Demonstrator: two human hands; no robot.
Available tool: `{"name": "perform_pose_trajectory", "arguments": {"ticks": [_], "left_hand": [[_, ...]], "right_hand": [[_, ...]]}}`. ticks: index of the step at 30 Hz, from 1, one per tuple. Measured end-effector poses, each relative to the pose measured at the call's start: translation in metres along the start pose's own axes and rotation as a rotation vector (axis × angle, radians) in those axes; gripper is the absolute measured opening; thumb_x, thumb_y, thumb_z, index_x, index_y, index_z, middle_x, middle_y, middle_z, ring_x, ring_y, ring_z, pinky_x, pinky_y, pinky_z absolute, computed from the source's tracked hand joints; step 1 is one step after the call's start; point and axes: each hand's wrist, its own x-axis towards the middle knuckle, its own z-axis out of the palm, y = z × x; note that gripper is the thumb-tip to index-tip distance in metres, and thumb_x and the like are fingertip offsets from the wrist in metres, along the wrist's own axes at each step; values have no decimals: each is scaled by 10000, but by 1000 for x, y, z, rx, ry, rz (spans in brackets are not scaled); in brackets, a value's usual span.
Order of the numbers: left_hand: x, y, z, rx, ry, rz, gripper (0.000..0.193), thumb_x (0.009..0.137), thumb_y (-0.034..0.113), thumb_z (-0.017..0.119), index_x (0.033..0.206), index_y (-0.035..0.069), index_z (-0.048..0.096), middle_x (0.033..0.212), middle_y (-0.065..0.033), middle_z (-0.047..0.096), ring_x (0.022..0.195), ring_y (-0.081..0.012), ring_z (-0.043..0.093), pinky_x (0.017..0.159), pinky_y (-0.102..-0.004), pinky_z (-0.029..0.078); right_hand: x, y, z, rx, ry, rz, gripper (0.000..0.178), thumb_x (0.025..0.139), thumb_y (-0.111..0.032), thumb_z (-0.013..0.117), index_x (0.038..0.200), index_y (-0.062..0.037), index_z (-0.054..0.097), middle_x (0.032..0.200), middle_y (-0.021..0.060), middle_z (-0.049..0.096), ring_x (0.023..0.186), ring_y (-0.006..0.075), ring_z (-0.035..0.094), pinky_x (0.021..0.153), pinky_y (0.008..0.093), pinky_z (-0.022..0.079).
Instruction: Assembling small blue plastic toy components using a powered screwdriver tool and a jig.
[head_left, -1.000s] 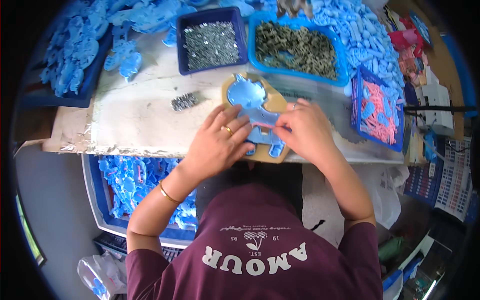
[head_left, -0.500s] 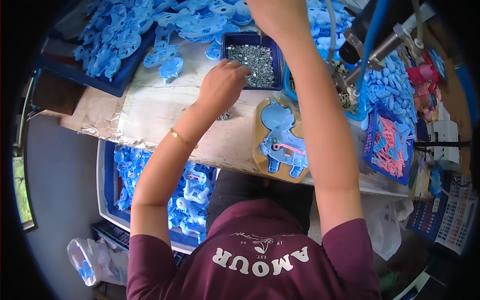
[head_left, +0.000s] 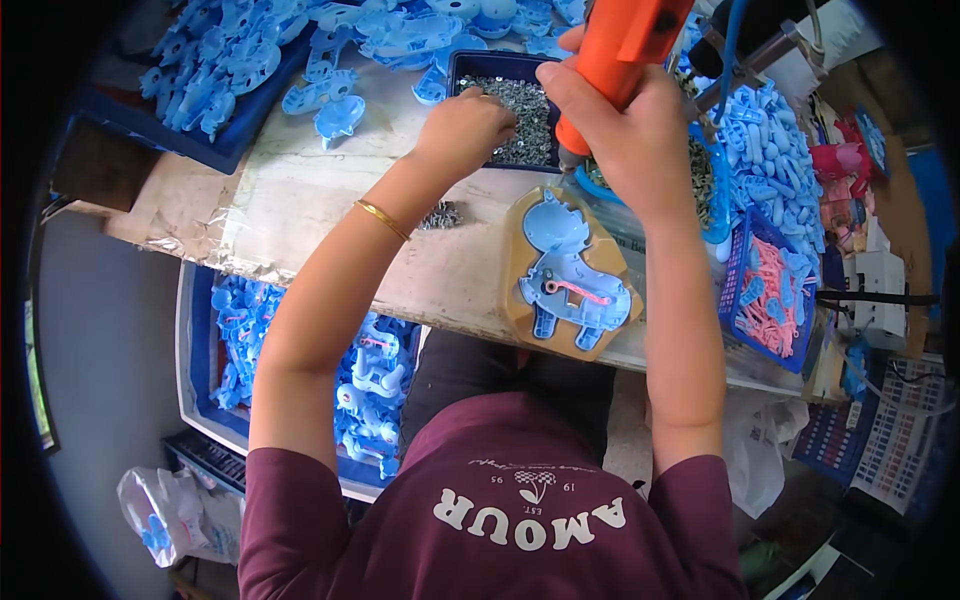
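My right hand (head_left: 645, 140) grips an orange power screwdriver (head_left: 612, 65), its tip pointing down just right of a dark blue tray (head_left: 455, 72) of small metal pieces. Over the tray's left side is my left hand (head_left: 465, 132), fingers bent together at the pieces. What they pinch, if anything, is hidden. Nearer to me, a tan fixture block (head_left: 516, 290) holds a light blue animal-shaped plastic shell (head_left: 560, 228), inner side up. A pink strip (head_left: 582, 293) lies inside it, with a small ring (head_left: 551, 287) at one end.
A small heap of screws (head_left: 440, 214) lies near my left forearm. Blue shells (head_left: 215, 75) fill a bin at far left, and more fill a crate (head_left: 188, 350) below the table. At right stand a blue basket (head_left: 735, 290) of pink parts and a metal tool arm (head_left: 750, 75).
My right hand has come back toward me, bringing the orange screwdriver into view. My left hand has shifted slightly right and farther over the tray.
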Motion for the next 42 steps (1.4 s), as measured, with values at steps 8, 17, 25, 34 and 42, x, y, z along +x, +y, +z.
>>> {"name": "perform_pose_trajectory", "arguments": {"ticks": [8,17,25,34,42], "left_hand": [[-44,67,-26,-289,158,334,148,829,210,751,891,101,672,848,-38,613,859,-253,603,771,-368,529],[-63,115,-18,-487,175,304,155,823,198,765,908,95,687,868,-41,633,861,-256,614,758,-365,534],[-66,124,-12,-643,135,265,152,848,162,763,953,78,693,903,-64,653,890,-291,613,757,-394,526],[-82,141,-14,-558,63,229,272,820,228,784,1039,86,708,1014,-47,666,991,-264,613,858,-380,516],[-84,157,-8,-415,72,241,267,801,257,778,1018,113,717,1152,-29,639,1125,-246,571,976,-387,461]], "right_hand": [[-32,-22,-11,305,27,174,276,926,-100,673,1152,27,580,818,54,648,675,127,625,675,283,526],[-62,-30,-21,449,125,146,334,885,-129,620,1145,70,556,716,56,602,579,116,542,629,315,523],[-70,-31,-27,463,119,187,354,864,-136,625,1148,62,549,705,57,594,580,121,544,626,313,518],[-100,-31,-42,423,106,321,360,844,-140,619,1135,60,549,695,53,586,575,119,536,597,296,498],[-112,-16,-44,435,152,327,387,842,-150,625,1150,67,538,704,67,596,563,120,531,592,299,508]]}}
